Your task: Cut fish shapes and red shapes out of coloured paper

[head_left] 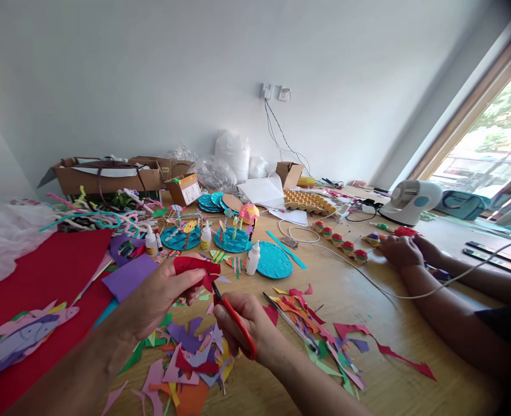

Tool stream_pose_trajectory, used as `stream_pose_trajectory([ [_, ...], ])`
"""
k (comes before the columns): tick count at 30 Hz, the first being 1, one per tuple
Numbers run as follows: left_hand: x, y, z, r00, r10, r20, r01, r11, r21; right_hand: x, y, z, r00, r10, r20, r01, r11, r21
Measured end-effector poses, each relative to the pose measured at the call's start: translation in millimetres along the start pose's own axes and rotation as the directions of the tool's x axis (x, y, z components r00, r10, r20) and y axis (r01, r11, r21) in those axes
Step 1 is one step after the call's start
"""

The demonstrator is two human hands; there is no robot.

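My left hand [175, 289] pinches a piece of red paper [195, 267] between thumb and fingers. Closed round the red handles of a pair of scissors [238, 323] is my right hand [251, 320]. The dark blades reach the lower edge of the red paper. Beneath both hands lies a heap of paper scraps [195, 352] in purple, pink, orange, green and red. A silver pen [290, 323] rests among more scraps to the right of my right hand. White glue bottles [252, 258] stand just beyond my hands, beside a blue disc [274, 260].
A co-worker's hands [403, 251] rest on the table at the right, near a row of colourful egg-carton cups [337, 240]. A white cable [368, 280] crosses there. Red sheets [65, 266] cover the left side. Cardboard boxes [108, 176] and a white fan [411, 199] stand further back.
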State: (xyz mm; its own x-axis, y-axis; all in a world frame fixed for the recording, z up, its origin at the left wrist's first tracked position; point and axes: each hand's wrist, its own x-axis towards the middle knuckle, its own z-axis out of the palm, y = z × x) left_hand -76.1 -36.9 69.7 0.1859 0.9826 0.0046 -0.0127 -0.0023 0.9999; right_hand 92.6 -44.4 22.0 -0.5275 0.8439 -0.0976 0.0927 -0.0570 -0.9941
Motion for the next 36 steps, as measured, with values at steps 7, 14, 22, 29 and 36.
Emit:
stream_pose_trajectory([
  [7,0.2,-2.2,-0.8,0.999,-0.034,-0.01,0.034,0.999,-0.006,-0.7,1.3,-0.3,1.0,-0.03,-0.01,0.03,0.999,-0.023],
  [14,-0.2,3.9,-0.9,0.998,-0.068,0.016,0.067,0.998,0.02,-0.1,4.7,0.1,0.999,-0.03,-0.022,0.029,0.998,-0.053],
  [22,1.3,2.7,-8.0,0.996,-0.055,0.067,0.047,0.993,0.111,0.4,3.9,-1.0,0.999,-0.031,-0.034,0.028,0.996,-0.088],
  [29,0.4,3.7,-7.9,0.996,-0.067,0.059,0.061,0.993,0.104,-0.2,4.6,-0.4,0.999,-0.036,-0.029,0.033,0.995,-0.096],
  [36,1.0,2.6,-5.0,0.995,-0.083,0.05,0.079,0.994,0.075,1.5,6.2,-2.4,0.998,-0.051,-0.021,0.049,0.995,-0.093],
])
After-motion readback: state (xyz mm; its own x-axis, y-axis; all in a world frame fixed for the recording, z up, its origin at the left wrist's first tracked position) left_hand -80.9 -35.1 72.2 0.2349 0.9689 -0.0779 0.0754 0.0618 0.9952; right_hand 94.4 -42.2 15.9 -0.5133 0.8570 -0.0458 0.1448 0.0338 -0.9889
